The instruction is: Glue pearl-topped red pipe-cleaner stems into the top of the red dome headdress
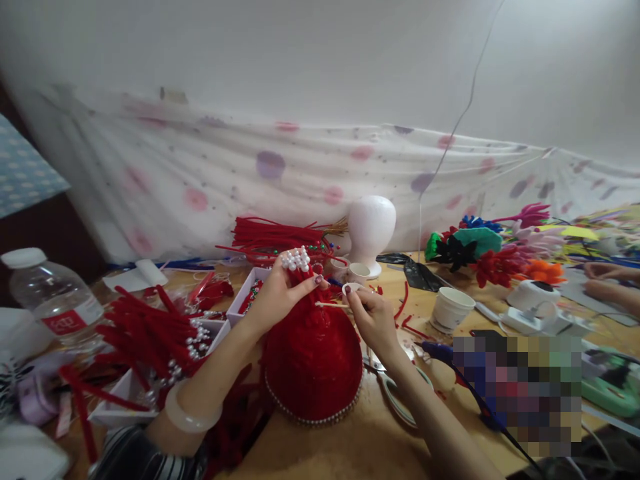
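Note:
A dome-shaped red headpiece (315, 367) with a row of small pearl beads along its lower edge sits in front of me. My left hand (280, 293) is closed at its top, gripping a bunch of red fuzzy stems tipped with white pearl beads (296, 259). From the right, my right hand (373, 317) pinches a thin pale stick (333, 305), whose tip meets the red stems just below my left thumb. Part of the headpiece's top is hidden by my fingers.
Red fuzzy stems (145, 323) with pearl tips fill a white box at left, near a water bottle (55, 300). Behind stands a white foam head (371, 230). Scissors (400, 393), a paper cup (451, 309) and a blue glue gun (443, 353) lie right. Another person's hands (613, 283) show far right.

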`<state>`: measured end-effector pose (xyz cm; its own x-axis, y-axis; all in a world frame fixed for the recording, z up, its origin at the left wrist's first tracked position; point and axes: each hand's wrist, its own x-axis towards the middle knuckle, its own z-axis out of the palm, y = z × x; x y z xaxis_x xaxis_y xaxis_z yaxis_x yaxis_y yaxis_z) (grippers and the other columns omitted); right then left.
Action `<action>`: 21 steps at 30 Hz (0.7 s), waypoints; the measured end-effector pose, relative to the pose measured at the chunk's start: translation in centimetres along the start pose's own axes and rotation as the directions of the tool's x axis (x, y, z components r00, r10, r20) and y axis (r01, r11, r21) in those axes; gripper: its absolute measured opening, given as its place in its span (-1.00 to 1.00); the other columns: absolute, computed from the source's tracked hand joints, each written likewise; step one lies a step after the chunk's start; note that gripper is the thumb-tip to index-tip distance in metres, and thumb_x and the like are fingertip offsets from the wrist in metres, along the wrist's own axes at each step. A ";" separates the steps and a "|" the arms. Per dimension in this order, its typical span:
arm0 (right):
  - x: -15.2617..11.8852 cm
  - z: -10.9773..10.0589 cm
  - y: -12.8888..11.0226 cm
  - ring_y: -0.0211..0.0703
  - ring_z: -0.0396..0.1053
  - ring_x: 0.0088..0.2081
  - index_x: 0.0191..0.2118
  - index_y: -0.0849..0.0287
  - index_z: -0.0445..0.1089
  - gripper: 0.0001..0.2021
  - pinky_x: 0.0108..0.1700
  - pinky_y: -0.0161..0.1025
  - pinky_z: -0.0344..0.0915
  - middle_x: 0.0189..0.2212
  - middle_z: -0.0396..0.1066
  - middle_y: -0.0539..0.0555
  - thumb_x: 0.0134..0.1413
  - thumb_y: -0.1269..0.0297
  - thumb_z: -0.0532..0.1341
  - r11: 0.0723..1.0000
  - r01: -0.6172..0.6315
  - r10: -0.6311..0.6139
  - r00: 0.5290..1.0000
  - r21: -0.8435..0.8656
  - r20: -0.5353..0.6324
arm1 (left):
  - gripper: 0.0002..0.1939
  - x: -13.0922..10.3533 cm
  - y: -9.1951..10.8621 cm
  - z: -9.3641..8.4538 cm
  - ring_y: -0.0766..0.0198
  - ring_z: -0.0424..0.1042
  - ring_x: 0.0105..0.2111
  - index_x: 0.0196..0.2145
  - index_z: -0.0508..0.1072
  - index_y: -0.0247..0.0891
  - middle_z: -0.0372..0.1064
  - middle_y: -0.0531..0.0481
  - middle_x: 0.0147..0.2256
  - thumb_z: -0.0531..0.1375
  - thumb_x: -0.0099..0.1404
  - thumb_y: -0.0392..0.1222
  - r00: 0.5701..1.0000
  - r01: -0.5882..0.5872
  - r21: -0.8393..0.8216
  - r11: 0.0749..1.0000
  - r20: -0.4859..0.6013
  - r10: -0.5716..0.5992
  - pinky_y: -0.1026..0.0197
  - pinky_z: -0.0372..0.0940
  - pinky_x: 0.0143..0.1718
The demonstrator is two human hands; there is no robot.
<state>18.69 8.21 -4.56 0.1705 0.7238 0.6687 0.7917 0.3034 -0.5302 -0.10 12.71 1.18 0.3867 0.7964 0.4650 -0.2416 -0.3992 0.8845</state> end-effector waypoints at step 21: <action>-1.7 -0.8 1.0 -0.30 -0.04 -0.61 -0.71 0.11 -0.03 -0.47 -0.31 -0.20 0.04 -0.75 0.07 -0.06 0.31 0.11 -0.04 0.993 -0.026 0.011 0.992 -0.118 -0.128 | -0.52 -0.5 0.7 1.0 0.04 0.59 -0.24 -0.14 0.32 -0.25 0.57 -0.06 -0.41 0.42 0.06 -0.10 0.998 0.063 0.009 0.998 -0.031 -0.063 0.05 0.45 -0.15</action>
<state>19.68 6.84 -5.84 0.2528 0.6419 0.7240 0.8509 0.2087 -0.4821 0.41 11.63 1.58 0.3732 0.8336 0.4072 -0.2085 -0.3523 0.9124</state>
